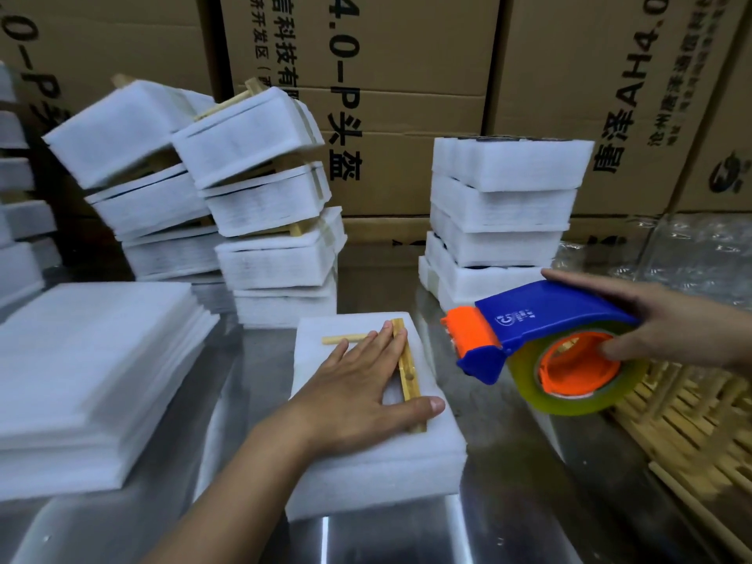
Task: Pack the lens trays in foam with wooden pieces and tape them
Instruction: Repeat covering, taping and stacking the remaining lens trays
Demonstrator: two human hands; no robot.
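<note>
A foam pack (366, 474) lies flat on the shiny metal tabletop (508, 502) in the middle of the view, with two wooden sticks on top of it. The long stick (408, 376) runs from front to back, and the short stick (341, 340) lies crosswise toward its far end. The left hand (358, 384) rests palm down on the pack, its fingers (382, 339) straight and released. They press on the sticks where the two meet, and the thumb reaches across the near end of the long stick. The right hand (667, 331) grasps a blue and orange tape dispenser (541, 319) loaded with a roll of clear tape (578, 396). It holds the dispenser in the air just right of the pack, orange nose pointing toward it, with no contact between them. A stack of loose foam sheets (89, 376) sits on the left. Behind the pack, finished foam bundles (260, 197) with sticks on them lean in uneven piles. A straighter pile of foam packs (500, 213) stands to the right rear. A heap of spare sticks (683, 417) lies at the right edge, and printed cardboard boxes (407, 75) fill the background.
</note>
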